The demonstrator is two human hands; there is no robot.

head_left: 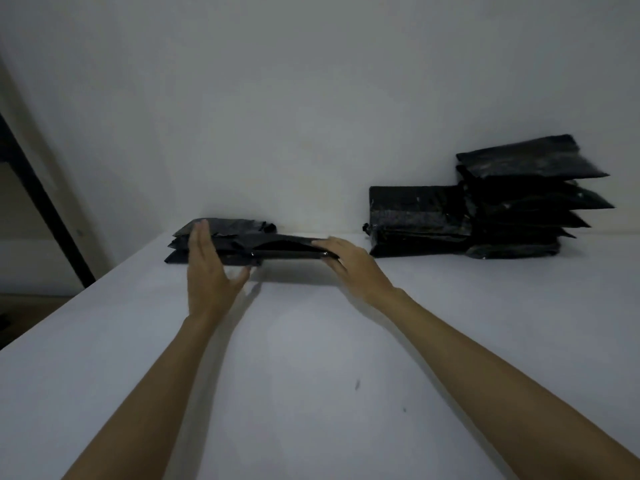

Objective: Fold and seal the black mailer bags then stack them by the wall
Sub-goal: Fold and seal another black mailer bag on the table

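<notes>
Black plastic everywhere and not one readable label or logo on any of it. Left hand [207,268] is flat-fingered against the low stack [221,242] by the wall [311,98]. Right hand [349,265] grips the right end of a mailer bag [287,247] held just above the white table [311,375]. Taller piles [512,202] sit well apart on the right, with bare tabletop between.

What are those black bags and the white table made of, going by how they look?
Mailer bags: probably thin plastic film, glossy; they show crinkles and faint highlights. Table: smooth matte white surface, maybe laminate or painted board; the dim picture leaves that open.
</notes>
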